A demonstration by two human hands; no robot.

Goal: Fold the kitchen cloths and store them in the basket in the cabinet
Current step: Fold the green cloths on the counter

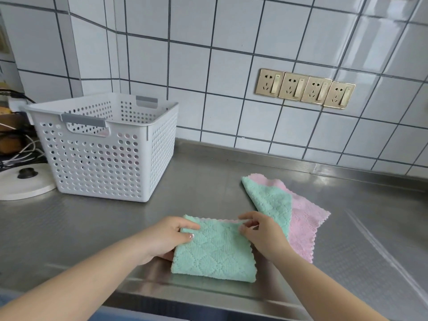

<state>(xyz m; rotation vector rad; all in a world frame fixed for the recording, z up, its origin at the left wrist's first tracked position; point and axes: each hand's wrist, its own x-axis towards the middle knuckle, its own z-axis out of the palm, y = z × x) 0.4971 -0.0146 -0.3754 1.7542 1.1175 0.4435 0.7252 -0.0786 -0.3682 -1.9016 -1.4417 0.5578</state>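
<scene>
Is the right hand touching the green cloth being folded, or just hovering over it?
Touching. The head view shows the right hand pinching the top right edge of the folded green cloth, with fingertips curled onto the fabric and no gap visible.

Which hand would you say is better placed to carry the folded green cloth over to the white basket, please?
Left, probably. The left hand already grips the green cloth on the side nearer the white basket. The right hand pinches the far corner and would have to cross over.

Four gold wall sockets [305,88] on white tiles [185,66]; a white lid [20,185] and cables [20,156] at left.
</scene>
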